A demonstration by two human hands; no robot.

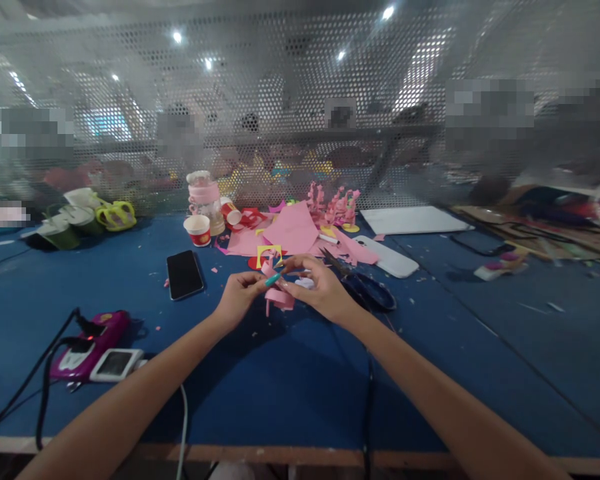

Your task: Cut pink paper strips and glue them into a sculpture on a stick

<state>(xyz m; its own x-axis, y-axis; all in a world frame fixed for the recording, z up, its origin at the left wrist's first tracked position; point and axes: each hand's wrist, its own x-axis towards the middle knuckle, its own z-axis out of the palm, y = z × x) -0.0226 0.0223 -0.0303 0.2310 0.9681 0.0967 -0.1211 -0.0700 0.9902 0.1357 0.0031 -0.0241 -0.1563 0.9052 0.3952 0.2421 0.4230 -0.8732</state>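
Observation:
Both hands meet above the middle of the blue table [290, 387]. Between them is a pink paper piece [279, 299] with curled strips. My left hand [240, 297] pinches its left side, thumb and forefinger together near a small teal item [273, 280]. From the right, my right hand [320, 287] has its fingers closed round the upper part of the same piece; the fingertips partly cover it. Just behind the hands lies a yellow paper frame [261, 256]. Scissors with dark blue handles [375, 292] rest right of my right hand.
A black phone [185, 275], a purple power strip [100, 340] with cables and a white device [117, 365] lie left. Behind are a paper cup [198, 231], a bottle [205, 200], pink sheets [293, 230], pink paper figures [337, 207], a white case [393, 260] and a mesh screen [280, 100].

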